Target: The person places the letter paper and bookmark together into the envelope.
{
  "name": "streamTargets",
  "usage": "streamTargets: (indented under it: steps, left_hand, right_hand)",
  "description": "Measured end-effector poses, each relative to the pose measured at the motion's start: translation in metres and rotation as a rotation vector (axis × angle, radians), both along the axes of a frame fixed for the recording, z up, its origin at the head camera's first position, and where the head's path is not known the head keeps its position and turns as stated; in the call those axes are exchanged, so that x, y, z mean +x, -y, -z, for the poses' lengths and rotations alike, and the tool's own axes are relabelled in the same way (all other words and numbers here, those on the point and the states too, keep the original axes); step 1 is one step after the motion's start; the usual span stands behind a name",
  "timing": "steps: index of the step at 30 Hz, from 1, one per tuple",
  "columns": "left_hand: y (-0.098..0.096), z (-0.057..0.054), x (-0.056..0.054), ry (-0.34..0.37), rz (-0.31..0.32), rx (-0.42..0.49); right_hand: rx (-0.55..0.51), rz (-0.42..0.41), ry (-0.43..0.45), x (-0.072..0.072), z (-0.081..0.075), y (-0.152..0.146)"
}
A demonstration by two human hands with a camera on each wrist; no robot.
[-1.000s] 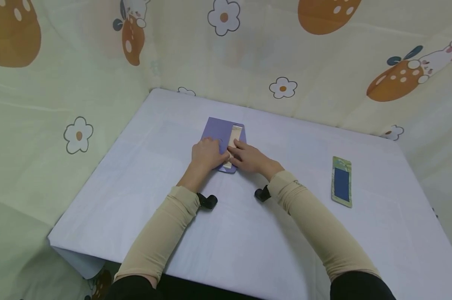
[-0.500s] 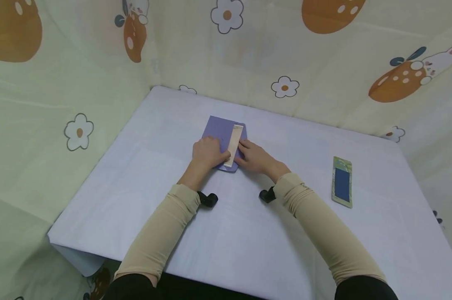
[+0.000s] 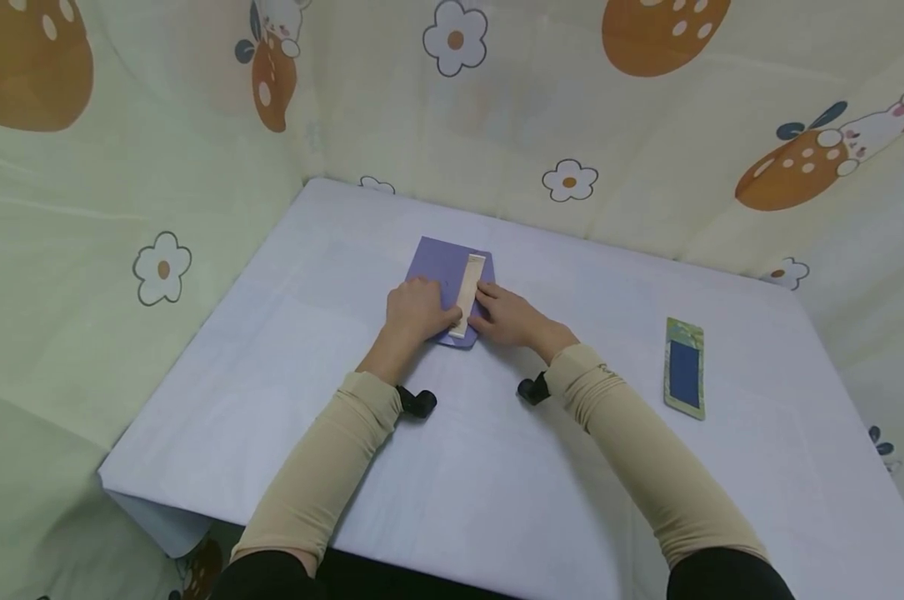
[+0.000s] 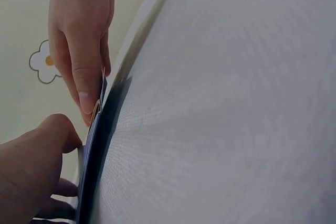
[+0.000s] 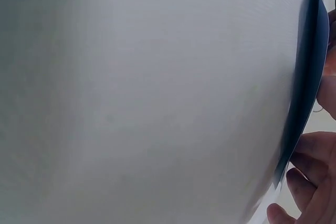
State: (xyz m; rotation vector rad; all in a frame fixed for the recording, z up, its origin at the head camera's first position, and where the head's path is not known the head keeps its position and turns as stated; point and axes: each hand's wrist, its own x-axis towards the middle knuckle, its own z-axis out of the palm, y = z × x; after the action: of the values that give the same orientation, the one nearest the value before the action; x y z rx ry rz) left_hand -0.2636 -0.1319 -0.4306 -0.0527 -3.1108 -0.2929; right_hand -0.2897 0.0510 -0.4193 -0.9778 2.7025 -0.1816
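Note:
A flat purple folder-like piece (image 3: 435,260) lies on the table, with a narrow cream strip (image 3: 471,282) running lengthwise near its right side. My left hand (image 3: 414,308) rests on its near left part, the thumb reaching the strip's lower end. Against the right edge, my right hand (image 3: 513,318) touches the purple piece with bent fingers and thumb. The left wrist view shows the purple piece (image 4: 90,166) edge-on, slightly raised at its far end under the right hand (image 4: 81,40). In the right wrist view, its dark underside (image 5: 310,72) bows above the cloth.
A slim green packet (image 3: 684,368) with a dark blue panel lies on the right of the white-covered table (image 3: 452,467). Patterned cloth (image 3: 511,108) hangs behind and to the left. A small black device (image 3: 417,404) is attached at each wrist.
My right hand has slid rightward off the cream strip to the purple piece's right edge, leaving more of the strip visible. The left hand stays in place. The view shifts slightly.

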Motion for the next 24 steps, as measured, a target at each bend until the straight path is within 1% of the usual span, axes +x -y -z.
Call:
streamTargets:
  steps: [7, 10, 12, 15, 18, 21, 24]
  left_hand:
    - [-0.002, 0.002, 0.001, -0.019, -0.009, -0.002]
    - [-0.002, 0.002, 0.002, -0.029, -0.012, -0.004]
    - [-0.003, 0.003, 0.002, -0.027, -0.011, -0.001]
    - [-0.003, 0.003, 0.002, -0.016, -0.002, 0.002]
    - [-0.003, 0.002, 0.001, -0.009, 0.0, -0.014]
    - [-0.002, 0.0, 0.001, -0.022, -0.004, -0.024]
    - [-0.001, 0.001, 0.002, -0.035, -0.005, -0.007]
  right_hand:
    - [-0.003, 0.023, 0.042, -0.003, 0.0, 0.002]
    - [-0.011, 0.026, 0.039, -0.002, 0.001, 0.002]
    - [-0.009, 0.019, 0.023, 0.001, 0.001, 0.001]
    - [0.006, -0.014, -0.03, 0.007, 0.002, -0.003]
    - [0.015, -0.052, -0.068, 0.013, 0.0, -0.004]
    - [0.01, -0.071, -0.068, 0.018, -0.002, -0.003]
    - [0.006, -0.065, -0.043, 0.022, -0.003, -0.001]
